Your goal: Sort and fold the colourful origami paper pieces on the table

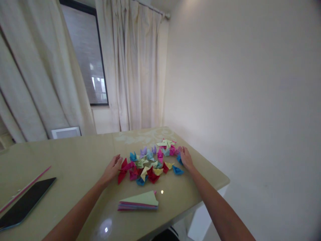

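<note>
Several folded paper cranes (pixel 153 174) in red, pink, blue, yellow, green and purple lie in a loose cluster on the table. My left hand (pixel 113 168) is at the cluster's left side, its fingers extended beside a red paper crane (pixel 122 171). On the right side, my right hand (pixel 186 157) curves around the edge of the group, against or very close to a blue paper crane (pixel 179 159); contact is hard to make out. Neither hand has anything visible in its grasp. Nearer to me lies a stack of folded coloured papers (pixel 137 202), pale green on top.
The glossy cream table (pixel 82 167) has a rounded corner at right, close to a white wall (pixel 240 100). At left lie a dark tablet-like slab (pixel 27 201) and a long pink strip (pixel 27 185). Curtains (pixel 135 67) hang behind.
</note>
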`<state>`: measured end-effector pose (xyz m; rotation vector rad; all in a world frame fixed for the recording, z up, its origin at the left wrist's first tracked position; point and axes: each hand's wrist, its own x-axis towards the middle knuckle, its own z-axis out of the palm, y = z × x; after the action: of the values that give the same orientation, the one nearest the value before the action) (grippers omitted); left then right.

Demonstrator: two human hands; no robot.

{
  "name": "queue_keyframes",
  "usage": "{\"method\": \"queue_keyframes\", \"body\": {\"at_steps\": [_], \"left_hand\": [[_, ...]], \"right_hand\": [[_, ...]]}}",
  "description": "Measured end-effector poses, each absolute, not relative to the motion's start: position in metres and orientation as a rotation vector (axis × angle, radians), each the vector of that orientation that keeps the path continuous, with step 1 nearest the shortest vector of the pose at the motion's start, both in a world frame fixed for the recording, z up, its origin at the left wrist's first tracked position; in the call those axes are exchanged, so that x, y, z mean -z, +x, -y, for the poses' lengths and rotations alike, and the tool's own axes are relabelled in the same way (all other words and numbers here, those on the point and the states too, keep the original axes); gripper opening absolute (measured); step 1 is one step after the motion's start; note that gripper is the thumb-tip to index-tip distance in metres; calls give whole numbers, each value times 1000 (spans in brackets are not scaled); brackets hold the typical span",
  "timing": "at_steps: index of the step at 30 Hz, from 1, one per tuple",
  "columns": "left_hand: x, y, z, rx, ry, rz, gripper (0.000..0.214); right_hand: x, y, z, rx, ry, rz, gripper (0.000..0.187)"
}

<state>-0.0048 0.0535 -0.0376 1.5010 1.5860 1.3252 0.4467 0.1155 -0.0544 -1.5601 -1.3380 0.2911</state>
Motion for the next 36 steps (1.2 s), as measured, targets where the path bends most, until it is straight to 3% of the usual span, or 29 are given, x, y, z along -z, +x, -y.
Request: {"method": "queue_keyframes", "body": {"at_steps": [6,14,24,36], "left_hand": [[45,5,-61,-1180,1508,-1415,86],[20,-26,-64,-776,1509,-1270,95],[44,-25,-60,-1218,1341,-1347,70],[33,-21,-49,-1285,1361,-1473,66]], "right_hand": [[50,427,-121,-349,-1397,1408,71],[50,423,-111,-351,-1325,1399,73],[52,430,-108,-338,-1403,1279,70],[44,429,-109,-353,-1464,1330,65]]}}
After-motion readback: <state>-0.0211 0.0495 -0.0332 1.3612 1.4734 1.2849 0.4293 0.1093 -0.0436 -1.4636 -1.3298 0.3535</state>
